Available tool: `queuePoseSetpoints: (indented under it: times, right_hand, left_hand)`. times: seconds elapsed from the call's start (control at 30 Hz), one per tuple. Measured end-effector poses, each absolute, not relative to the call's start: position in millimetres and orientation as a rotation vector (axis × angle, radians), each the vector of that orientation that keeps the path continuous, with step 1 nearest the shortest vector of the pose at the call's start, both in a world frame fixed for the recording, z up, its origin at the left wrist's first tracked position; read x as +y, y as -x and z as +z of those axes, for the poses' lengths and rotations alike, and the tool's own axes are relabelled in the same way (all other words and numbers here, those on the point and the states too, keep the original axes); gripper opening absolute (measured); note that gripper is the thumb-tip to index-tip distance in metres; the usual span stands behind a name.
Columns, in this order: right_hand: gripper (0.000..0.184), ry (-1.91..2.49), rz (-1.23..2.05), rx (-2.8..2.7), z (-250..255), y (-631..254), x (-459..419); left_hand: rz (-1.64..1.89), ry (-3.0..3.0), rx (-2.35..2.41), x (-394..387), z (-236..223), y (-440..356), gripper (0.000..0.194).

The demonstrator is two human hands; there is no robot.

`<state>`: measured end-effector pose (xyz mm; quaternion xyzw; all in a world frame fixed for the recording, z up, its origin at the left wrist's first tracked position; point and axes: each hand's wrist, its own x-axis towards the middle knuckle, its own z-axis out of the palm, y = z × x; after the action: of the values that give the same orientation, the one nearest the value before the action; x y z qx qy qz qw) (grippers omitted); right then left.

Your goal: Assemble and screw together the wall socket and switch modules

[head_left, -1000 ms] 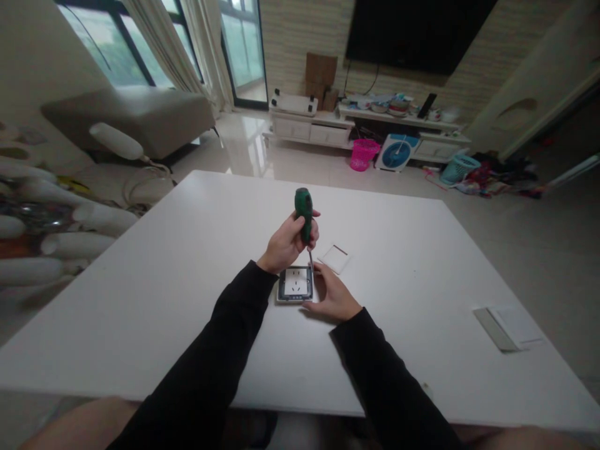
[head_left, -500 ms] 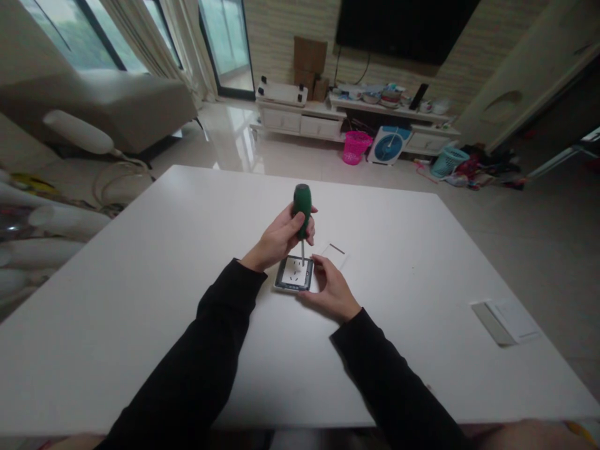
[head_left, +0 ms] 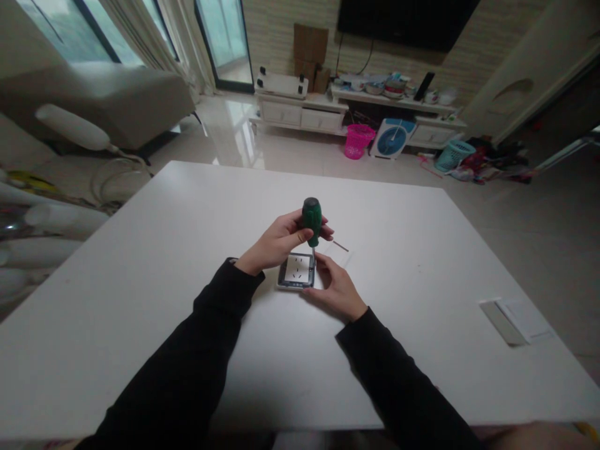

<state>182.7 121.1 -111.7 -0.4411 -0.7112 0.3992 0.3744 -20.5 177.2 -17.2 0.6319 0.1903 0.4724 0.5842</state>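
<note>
My left hand (head_left: 285,240) is closed around the green handle of a screwdriver (head_left: 312,222), which stands nearly upright. The shaft points down at the right edge of a wall socket (head_left: 297,269); whether the tip touches it cannot be made out. White with slotted holes and a dark frame, the socket lies face up on the table. My right hand (head_left: 335,289) grips the socket's right side between thumb and fingers. Just behind that hand lies a thin white frame (head_left: 345,257) with a brown strip, partly covered by my fingers.
The white table (head_left: 154,262) spreads out on all sides. Near its right edge lie a grey and white flat piece (head_left: 504,324) and a pale one beside it. Beyond the table stand a pink basket (head_left: 358,142), a blue and white fan (head_left: 392,139) and a low cabinet (head_left: 300,117).
My left hand has shifted the screwdriver to the right and down, from over the socket's face to its right edge. My right hand keeps its hold on the socket.
</note>
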Motion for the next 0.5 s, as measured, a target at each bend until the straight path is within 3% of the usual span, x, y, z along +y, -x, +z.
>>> queuePoseSetpoints:
  times: [0.5]
  right_hand:
    - [0.082, 1.114, 1.0, -1.834, -108.6, -182.5, 122.5]
  left_hand:
    - [1.028, -1.481, 0.469, 175.4, -14.7, 22.9, 0.031]
